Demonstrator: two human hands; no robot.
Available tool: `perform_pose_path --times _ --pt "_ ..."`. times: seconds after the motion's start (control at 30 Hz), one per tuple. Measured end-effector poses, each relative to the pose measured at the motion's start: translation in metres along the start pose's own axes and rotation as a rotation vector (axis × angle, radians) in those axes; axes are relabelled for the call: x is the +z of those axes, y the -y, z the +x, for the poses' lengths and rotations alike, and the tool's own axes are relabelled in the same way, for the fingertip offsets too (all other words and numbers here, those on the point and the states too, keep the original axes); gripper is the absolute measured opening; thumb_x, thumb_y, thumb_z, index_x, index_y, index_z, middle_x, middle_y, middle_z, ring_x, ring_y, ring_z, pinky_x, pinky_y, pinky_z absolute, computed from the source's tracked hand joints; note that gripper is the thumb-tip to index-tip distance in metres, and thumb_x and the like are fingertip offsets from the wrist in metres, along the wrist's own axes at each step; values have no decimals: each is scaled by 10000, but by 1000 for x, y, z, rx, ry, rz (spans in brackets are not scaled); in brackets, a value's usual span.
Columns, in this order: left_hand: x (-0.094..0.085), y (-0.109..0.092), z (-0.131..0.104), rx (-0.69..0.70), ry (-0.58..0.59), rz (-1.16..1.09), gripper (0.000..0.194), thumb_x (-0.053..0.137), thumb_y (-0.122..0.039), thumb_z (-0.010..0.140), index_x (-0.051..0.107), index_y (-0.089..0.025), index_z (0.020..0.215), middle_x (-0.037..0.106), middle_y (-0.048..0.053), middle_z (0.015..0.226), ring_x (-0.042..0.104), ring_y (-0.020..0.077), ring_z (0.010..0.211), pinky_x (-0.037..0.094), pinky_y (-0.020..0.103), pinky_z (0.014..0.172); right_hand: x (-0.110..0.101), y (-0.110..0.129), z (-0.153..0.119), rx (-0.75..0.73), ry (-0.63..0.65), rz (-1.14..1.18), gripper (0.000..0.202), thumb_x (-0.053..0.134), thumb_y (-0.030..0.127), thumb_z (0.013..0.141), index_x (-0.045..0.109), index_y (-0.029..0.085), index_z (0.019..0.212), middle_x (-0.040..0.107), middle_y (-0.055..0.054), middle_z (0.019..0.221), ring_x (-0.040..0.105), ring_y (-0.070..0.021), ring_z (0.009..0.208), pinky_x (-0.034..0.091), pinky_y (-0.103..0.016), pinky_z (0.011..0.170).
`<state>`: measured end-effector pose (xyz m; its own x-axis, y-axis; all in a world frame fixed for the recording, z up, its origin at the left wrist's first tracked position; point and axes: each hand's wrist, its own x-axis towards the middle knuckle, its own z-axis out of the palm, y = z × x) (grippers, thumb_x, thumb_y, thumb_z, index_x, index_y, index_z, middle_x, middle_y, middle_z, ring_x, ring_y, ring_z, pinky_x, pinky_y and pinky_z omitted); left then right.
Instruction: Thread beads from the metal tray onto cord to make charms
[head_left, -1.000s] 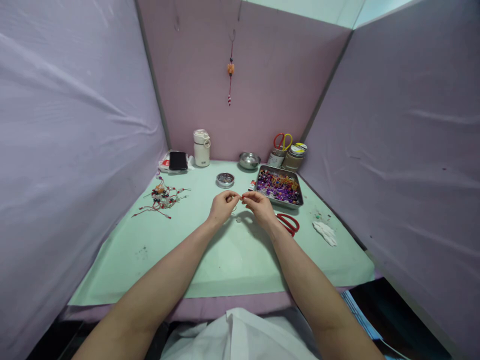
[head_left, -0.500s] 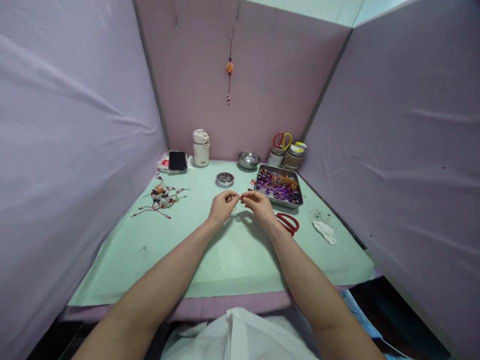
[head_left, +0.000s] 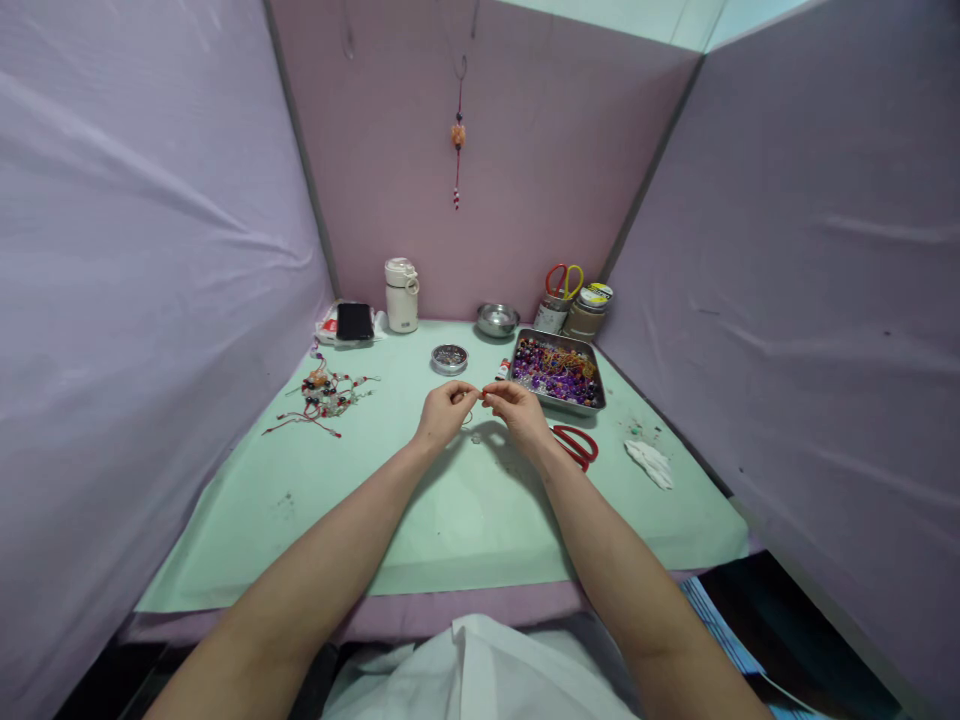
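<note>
My left hand (head_left: pixel 444 412) and my right hand (head_left: pixel 519 408) meet fingertip to fingertip above the middle of the green-covered table (head_left: pixel 465 520). Both are closed in a pinch on a tiny reddish item (head_left: pixel 482 395), too small to make out fully. A thin loop of cord hangs below the left fingers. On the cloth beneath lies a small clear bead (head_left: pixel 475 439). Red-handled scissors (head_left: pixel 577 444) lie beside my right wrist, their blades partly hidden. Behind my right hand is a metal tray (head_left: pixel 559 372) of purple and gold beads, with a small red-and-white bottle (head_left: pixel 503 370) at its left.
Beaded red cords (head_left: pixel 326 395) lie at the left. Toward the back stand a round dish (head_left: pixel 450 359), a white flask (head_left: pixel 402 297), a steel bowl (head_left: pixel 498 320) and jars (head_left: pixel 586 313). A white cloth (head_left: pixel 649 464) lies right; a beaded pendant (head_left: pixel 458 135) hangs on the wall.
</note>
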<state>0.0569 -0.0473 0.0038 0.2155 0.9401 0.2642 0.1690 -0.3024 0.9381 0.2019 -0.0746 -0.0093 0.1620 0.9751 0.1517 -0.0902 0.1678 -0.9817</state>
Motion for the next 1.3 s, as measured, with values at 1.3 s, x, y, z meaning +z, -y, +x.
perform_pose_path --times 1.3 --pt "0 1 0 -16 -7 5 203 590 -346 695 661 -156 712 326 -67 499 312 88 498 272 236 516 2 4 -2 -48 -1 -52 189 686 346 643 662 214 777 662 -5 742 575 -145 707 400 -280 663"
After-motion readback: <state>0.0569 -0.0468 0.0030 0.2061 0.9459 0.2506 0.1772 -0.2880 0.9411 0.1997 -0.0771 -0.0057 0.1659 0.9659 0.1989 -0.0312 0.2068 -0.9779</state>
